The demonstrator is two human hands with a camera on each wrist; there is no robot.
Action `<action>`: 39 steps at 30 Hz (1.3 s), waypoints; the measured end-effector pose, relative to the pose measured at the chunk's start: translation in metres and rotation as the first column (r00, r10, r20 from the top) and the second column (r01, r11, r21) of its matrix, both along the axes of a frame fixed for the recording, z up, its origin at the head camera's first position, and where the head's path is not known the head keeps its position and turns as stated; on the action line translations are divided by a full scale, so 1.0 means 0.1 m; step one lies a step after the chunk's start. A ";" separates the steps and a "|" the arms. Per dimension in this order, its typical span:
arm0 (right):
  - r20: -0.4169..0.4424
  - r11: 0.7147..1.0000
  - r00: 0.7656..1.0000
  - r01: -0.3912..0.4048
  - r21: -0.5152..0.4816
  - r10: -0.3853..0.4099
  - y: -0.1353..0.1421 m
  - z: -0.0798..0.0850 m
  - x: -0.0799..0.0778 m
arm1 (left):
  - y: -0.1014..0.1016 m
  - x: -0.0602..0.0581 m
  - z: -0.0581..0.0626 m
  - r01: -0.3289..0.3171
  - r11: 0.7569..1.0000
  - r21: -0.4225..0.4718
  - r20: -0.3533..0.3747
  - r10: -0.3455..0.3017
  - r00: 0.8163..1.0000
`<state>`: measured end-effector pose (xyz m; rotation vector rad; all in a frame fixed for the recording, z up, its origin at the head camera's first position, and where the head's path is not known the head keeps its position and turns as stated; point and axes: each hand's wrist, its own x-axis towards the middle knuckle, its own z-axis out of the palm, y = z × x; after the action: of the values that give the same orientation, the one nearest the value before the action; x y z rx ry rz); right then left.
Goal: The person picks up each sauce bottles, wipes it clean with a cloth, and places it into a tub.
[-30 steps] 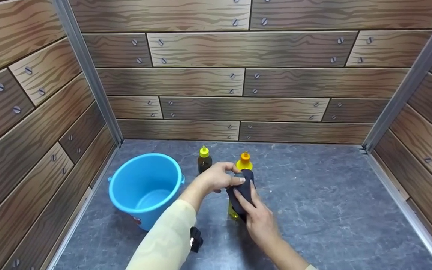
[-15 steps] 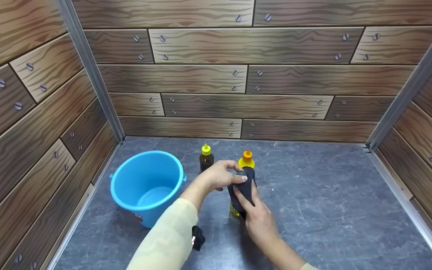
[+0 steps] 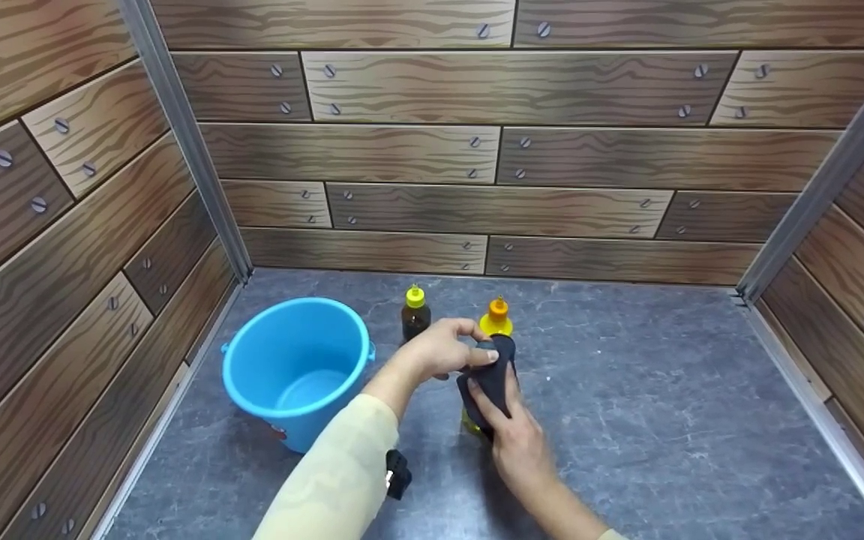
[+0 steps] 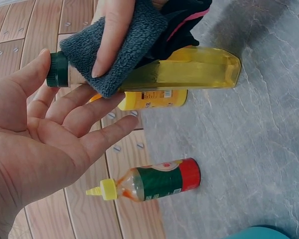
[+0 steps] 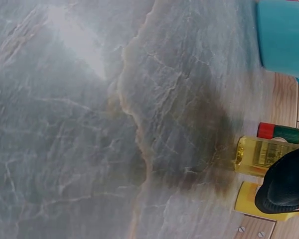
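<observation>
A bottle of yellow oil (image 4: pixel 209 67) with a dark green cap (image 4: pixel 58 69) stands upright between my hands. My left hand (image 3: pixel 443 352) holds it at the top, thumb against the cap and fingers around the neck. With my right hand (image 3: pixel 523 442) I grip a dark cloth (image 4: pixel 124 42), grey and fluffy on one face and black with a pink line elsewhere, and press it around the bottle's upper body. In the head view the cloth hides most of the bottle. Only the edge of my right hand shows in the right wrist view.
A sauce bottle (image 4: pixel 162 180) with a yellow tip stands behind my left hand. Behind the oil is a yellow bottle (image 3: pixel 496 324) with an orange cap. A blue bucket (image 3: pixel 297 360) stands at left on the grey marbled surface (image 3: pixel 664 405), before wood-patterned walls (image 3: pixel 402 150).
The head view has shifted slightly, so everything sits a little higher and further right. Both hands keep nearly the same hold on the bottle and cloth.
</observation>
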<state>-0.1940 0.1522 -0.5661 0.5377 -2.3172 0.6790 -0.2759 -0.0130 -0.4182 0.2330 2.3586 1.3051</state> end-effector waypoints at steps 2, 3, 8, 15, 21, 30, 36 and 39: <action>-0.011 1.000 1.000 -0.003 -0.003 0.003 0.00 -0.02 0.00 | 0.01 0.00 0.00 0.000 1.000 -0.006 0.001 0.000 1.000; -0.019 1.000 1.000 -0.003 -0.003 0.003 0.00 -0.04 0.00 | 0.01 0.00 0.01 -0.001 1.000 -0.008 0.004 0.001 1.000; -0.060 1.000 0.998 0.003 0.002 -0.003 0.01 -0.11 -0.02 | 0.02 -0.01 0.02 0.002 1.000 -0.013 0.014 -0.002 1.000; -0.052 1.000 0.999 -0.005 0.006 0.005 0.01 -0.16 -0.04 | 0.02 -0.02 0.04 -0.004 1.000 -0.008 0.009 0.004 1.000; -0.064 1.000 0.998 -0.005 0.016 0.006 0.03 -0.21 -0.05 | 0.03 -0.02 0.05 -0.005 1.000 -0.010 0.010 0.005 1.000; -0.045 0.999 0.998 -0.033 0.008 0.033 0.04 -0.31 -0.01 | 0.03 -0.01 0.03 -0.010 1.000 -0.010 0.008 0.010 1.000; -0.040 0.999 0.998 -0.039 0.008 0.040 0.05 -0.39 0.03 | 0.02 -0.01 0.00 -0.007 1.000 -0.007 0.001 0.007 1.000; -0.040 0.999 0.998 -0.040 0.013 0.040 0.05 -0.40 0.03 | 0.02 -0.01 -0.01 -0.014 1.000 -0.009 -0.001 0.014 1.000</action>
<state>-0.1911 0.1571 -0.6064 0.5993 -2.2795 0.6674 -0.2768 -0.0113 -0.4190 0.2153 2.3707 1.3010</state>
